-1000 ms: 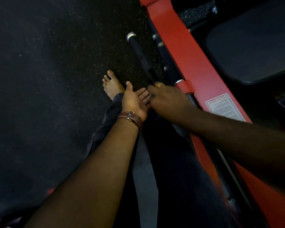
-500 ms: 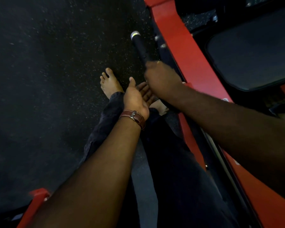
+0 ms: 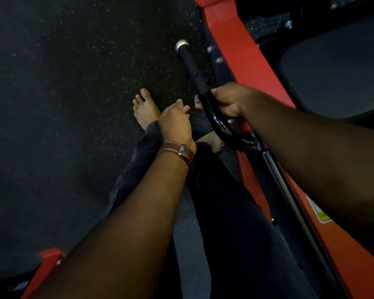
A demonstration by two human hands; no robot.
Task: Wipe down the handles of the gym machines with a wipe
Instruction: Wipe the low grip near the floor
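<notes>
The machine's black handle (image 3: pixel 192 67) has a silver end cap and runs down to a curved bend. My right hand (image 3: pixel 229 100) grips the handle at that bend, fingers curled round it. No wipe shows plainly; whatever lies under the fingers is hidden. My left hand (image 3: pixel 175 121) hangs just left of the handle, apart from it, back turned up and fingers relaxed together. It holds nothing that I can see. A brown leather strap (image 3: pixel 178 151) sits on that wrist.
The machine's red frame (image 3: pixel 235 39) runs diagonally along the right, with a black seat pad (image 3: pixel 337 72) beyond it. A yellow warning sticker (image 3: pixel 321 213) is on the frame. Bare feet (image 3: pixel 146 108) stand on dark speckled rubber floor (image 3: pixel 73 104). Another red part (image 3: pixel 45 266) sits bottom left.
My right hand slid up the handle towards the end cap, then came back down to the bend. My left hand turned from palm up to back up.
</notes>
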